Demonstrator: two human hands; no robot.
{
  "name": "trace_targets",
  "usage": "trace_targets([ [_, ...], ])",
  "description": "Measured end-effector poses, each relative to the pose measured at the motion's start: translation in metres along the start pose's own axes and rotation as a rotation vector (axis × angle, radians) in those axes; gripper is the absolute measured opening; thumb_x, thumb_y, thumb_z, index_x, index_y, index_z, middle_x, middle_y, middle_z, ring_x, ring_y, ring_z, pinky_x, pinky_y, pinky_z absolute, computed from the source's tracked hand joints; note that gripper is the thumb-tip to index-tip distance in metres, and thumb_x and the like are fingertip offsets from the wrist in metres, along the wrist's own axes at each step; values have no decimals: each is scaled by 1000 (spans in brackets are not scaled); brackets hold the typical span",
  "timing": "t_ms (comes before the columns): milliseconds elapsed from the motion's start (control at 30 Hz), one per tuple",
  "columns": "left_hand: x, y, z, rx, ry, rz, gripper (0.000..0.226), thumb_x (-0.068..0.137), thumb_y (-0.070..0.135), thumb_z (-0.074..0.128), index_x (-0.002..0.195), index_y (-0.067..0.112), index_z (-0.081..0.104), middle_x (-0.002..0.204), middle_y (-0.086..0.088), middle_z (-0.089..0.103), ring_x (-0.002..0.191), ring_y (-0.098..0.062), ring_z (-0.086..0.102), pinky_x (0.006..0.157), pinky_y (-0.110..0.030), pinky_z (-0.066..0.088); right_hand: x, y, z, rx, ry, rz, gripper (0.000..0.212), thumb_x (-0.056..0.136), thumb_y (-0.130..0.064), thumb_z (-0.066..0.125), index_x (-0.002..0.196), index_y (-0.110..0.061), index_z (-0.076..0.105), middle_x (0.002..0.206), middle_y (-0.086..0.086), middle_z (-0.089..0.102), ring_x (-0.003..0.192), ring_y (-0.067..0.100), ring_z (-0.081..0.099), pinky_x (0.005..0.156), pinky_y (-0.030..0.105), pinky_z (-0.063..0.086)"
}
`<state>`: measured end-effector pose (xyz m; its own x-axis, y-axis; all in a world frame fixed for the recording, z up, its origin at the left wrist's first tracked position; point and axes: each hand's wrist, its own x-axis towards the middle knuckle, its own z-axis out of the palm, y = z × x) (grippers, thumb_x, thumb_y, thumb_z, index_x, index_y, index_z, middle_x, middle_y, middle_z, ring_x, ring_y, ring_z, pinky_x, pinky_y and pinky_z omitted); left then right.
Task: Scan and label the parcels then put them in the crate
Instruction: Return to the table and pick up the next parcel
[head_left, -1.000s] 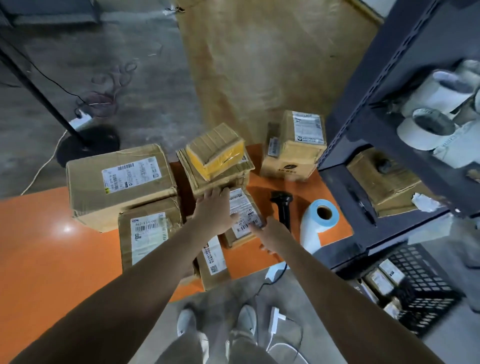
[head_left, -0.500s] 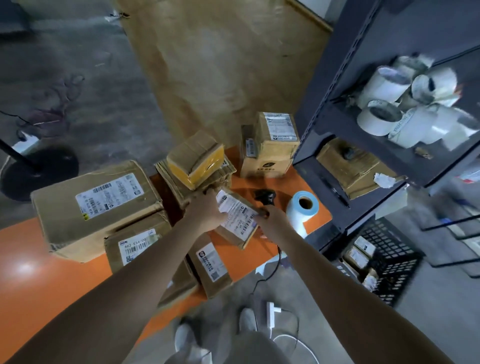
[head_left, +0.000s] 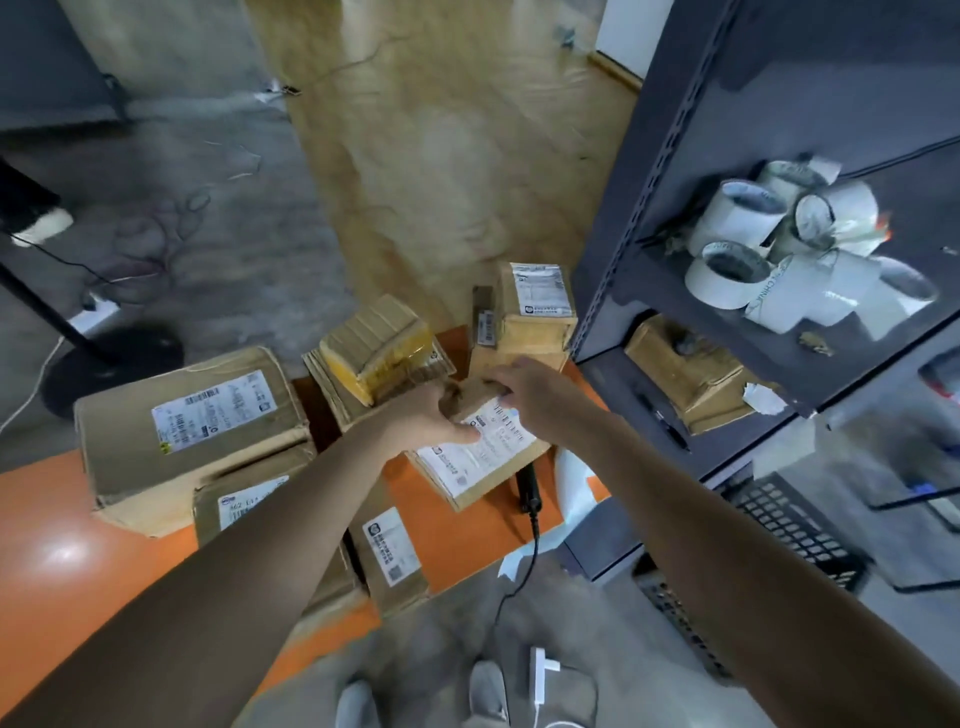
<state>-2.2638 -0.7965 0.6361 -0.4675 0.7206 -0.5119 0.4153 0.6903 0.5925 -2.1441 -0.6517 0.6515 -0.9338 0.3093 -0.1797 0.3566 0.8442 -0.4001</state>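
Between left grip (head_left: 426, 423) and right grip (head_left: 532, 397), clasped by both: small brown cardboard parcel (head_left: 480, 467), white label (head_left: 485, 447) up. Scanning step, likely. Next: free one grip for black corded scanner (head_left: 528, 488) just beneath.

Hands (head_left: 423, 422) (head_left: 540, 397) around labelled parcel (head_left: 485, 460)

Dark metal rack (head_left: 639, 218) on the right, orange table (head_left: 62, 519) at lower left.
On the upper shelf, a heap of white tape rolls (head_left: 737, 218), some upright, some tipped over; on the shelf below, a worn cardboard box (head_left: 691, 374) with a black pen (head_left: 662, 421) just beside it. Far left, a round black stand base (head_left: 114, 364) on grey floor, with a white cable (head_left: 31, 384) trailing past. Beyond the table, a tan strip (head_left: 441, 156), perhaps board or paper, too blurred to tell. At the bottom edge, a white plug block (head_left: 540, 675) beside pale shoes (head_left: 488, 691).
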Motion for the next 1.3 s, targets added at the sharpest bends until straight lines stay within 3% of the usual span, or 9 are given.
trace_targets([
  [167,-2,-13,10,-261,-80,-112,91,64,52,85,141,38,38,119,3,62,101,-19,62,71,-35,56,4,7,1,-8,4,-134,35,100,-10,50,130,-24,59,94,1,52,78,12,49,70,31,45],
  [300,-4,-18,22,-399,-18,-184,76,70,44,84,134,31,44,114,4,61,101,-19,60,77,-40,56,0,14,12,80,95,-112,34,102,-21,47,135,-21,54,116,4,63,103,18,57,81,30,43],
  [533,0,-29,39,-469,30,-273,73,77,41,79,138,30,40,126,-3,57,109,-26,57,79,-47,55,-7,49,60,348,282,352,34,105,-22,35,129,-8,54,122,16,57,109,32,55,85,36,45],
  [833,1,-41,43,-525,100,-387,60,81,37,76,128,24,41,118,-3,57,108,-27,57,84,-48,54,5,64,112,566,-123,679,56,104,-44,33,126,3,53,123,24,60,112,39,58,83,35,42],
  [900,-4,-43,43,-551,98,-404,67,80,37,77,133,21,40,119,-5,59,105,-26,59,82,-46,54,5,63,113,638,-116,701,59,103,-48,33,124,3,55,115,23,62,105,37,60,78,33,40],
  [1033,-13,-41,41,-633,125,-418,68,81,33,77,136,20,39,120,-9,61,105,-27,60,80,-45,53,-3,54,95,873,-2,681,49,104,-44,32,104,-1,55,74,11,56,60,25,54,58,35,48],
  [1167,-15,-34,37,-694,143,-371,67,77,36,80,133,21,47,119,-7,65,107,-28,61,81,-48,55,-18,40,47,798,115,601,45,105,-42,32,102,-3,54,71,7,52,59,20,52,42,19,44],
  [1233,-17,-30,35,-741,156,-332,57,78,36,79,126,23,52,117,-5,65,107,-27,61,79,-48,56,-25,35,25,774,196,563,46,104,-45,34,104,-5,55,80,9,56,74,27,58,63,26,53],
  [1300,-19,-24,33,-796,156,-291,49,80,35,77,122,24,53,118,-5,63,105,-24,60,81,-51,56,-34,28,5,773,247,546,44,102,-47,37,111,-8,55,91,8,57,90,31,58,80,37,47],
])
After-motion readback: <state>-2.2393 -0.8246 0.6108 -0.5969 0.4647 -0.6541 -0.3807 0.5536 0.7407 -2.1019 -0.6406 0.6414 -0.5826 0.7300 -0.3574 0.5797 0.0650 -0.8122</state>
